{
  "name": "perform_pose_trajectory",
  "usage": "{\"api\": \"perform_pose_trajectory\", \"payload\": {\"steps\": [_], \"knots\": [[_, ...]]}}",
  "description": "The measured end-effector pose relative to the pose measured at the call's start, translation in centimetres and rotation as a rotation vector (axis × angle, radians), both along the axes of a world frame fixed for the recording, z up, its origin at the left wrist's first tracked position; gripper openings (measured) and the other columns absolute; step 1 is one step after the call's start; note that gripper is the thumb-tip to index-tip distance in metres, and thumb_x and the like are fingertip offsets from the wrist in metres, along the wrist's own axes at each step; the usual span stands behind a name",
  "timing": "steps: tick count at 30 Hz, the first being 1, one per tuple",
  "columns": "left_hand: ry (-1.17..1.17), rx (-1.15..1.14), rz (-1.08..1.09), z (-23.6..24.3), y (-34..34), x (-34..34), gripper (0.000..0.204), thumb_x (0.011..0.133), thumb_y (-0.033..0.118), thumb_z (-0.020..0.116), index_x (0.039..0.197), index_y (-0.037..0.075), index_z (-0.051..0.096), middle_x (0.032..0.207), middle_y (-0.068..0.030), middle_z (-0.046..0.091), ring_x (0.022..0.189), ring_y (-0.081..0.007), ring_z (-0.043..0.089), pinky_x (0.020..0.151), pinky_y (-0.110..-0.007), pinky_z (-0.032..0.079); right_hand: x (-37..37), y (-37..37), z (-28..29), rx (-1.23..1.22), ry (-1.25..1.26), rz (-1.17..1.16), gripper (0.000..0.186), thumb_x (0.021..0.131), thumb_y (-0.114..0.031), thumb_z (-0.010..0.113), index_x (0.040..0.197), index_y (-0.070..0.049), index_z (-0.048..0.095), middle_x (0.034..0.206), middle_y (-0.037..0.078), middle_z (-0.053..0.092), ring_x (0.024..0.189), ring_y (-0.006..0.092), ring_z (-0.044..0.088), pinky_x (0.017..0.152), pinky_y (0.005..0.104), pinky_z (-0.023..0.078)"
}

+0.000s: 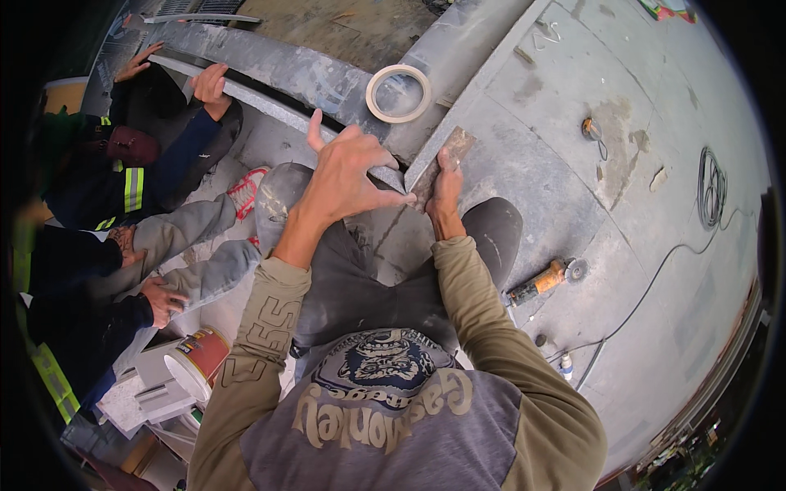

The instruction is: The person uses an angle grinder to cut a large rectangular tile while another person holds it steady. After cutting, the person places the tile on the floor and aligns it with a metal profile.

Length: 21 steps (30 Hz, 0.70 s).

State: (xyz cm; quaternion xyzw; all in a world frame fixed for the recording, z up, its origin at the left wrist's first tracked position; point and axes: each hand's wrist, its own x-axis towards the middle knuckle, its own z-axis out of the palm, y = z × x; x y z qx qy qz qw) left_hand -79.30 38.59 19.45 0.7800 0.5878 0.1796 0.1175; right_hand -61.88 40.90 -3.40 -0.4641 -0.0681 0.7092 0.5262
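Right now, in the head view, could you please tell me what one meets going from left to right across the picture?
White and red plastic bucket → person's left hand → right hand pressing a flat grey stone strip → orange-handled angle grinder → coiled black cable.

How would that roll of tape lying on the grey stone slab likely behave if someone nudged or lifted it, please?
The roll of tape lies flat on the grey stone slab, so a nudge should slide it, not roll it. Its thin ring and open middle suggest little weight. Stood on edge, it could probably roll.
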Motion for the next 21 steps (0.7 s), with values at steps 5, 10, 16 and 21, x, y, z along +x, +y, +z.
{"api": "perform_pose_trajectory", "payload": {"steps": [5,10,16,21], "knots": [[-0.067,-0.295,-0.066,2.1,0.7,-1.1,0.037,0.069,0.043,0.091,0.098,0.021,0.085,0.094,0.0040,0.069,0.116,-0.0210,0.064,0.125,-0.073,-0.002,0.4,0.1,-0.2,-0.031,0.128,0.008,0.044,0.112,-0.031,0.063,0.143,0.001,0.058,0.130,0.014,0.070,0.113,0.0294,0.071,0.099,0.0453,0.060],[0.008,-0.334,-0.058,1.8,0.6,-1.0,0.042,0.069,0.049,0.089,0.102,0.023,0.085,0.100,0.0019,0.071,0.122,-0.0217,0.063,0.124,-0.075,0.000,0.6,-0.5,0.9,0.026,0.070,0.043,0.040,0.114,-0.022,0.052,0.147,0.001,0.055,0.134,0.017,0.069,0.120,0.0321,0.069,0.104,0.0484,0.058],[0.096,-0.191,0.035,0.5,0.2,0.1,0.054,0.062,0.065,0.091,0.090,0.019,0.087,0.092,-0.0006,0.074,0.113,-0.0245,0.066,0.124,-0.073,0.007,0.0,-1.6,-1.6,-0.015,-0.285,0.004,0.037,0.113,-0.013,0.051,0.143,0.008,0.058,0.133,0.019,0.071,0.117,0.0325,0.071,0.102,0.0463,0.057],[0.109,-0.166,0.063,0.5,-0.1,0.4,0.053,0.061,0.066,0.091,0.088,0.021,0.088,0.087,0.0004,0.072,0.107,-0.0237,0.066,0.124,-0.072,0.009,-0.7,-6.4,-9.9,-0.268,-0.445,0.079,0.039,0.110,-0.014,0.058,0.137,0.013,0.060,0.131,0.023,0.072,0.114,0.0353,0.072,0.097,0.0461,0.056]]}}
